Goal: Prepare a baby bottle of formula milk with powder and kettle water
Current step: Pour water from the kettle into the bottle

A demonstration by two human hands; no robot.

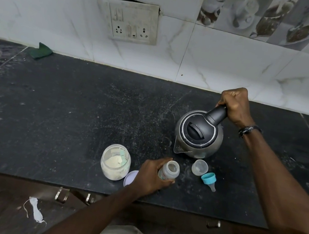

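Two hands are busy: my left hand (149,174) grips the open baby bottle (169,169) standing near the counter's (70,103) front edge, and my right hand (234,105) is closed around the kettle (199,136) handle. I judge the pouring is not yet begun. The powder jar (115,161) stands open beside the bottle, and the teal teat ring (208,179) lies off, so closing remains.

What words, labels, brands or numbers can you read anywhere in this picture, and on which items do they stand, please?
No text can be read.
baby bottle: coloured print on its side, too blurred to read.
powder jar: a pale label patch, no legible text.
kettle: no brand mark shows.
switch board: sockets and switches, no lettering visible.
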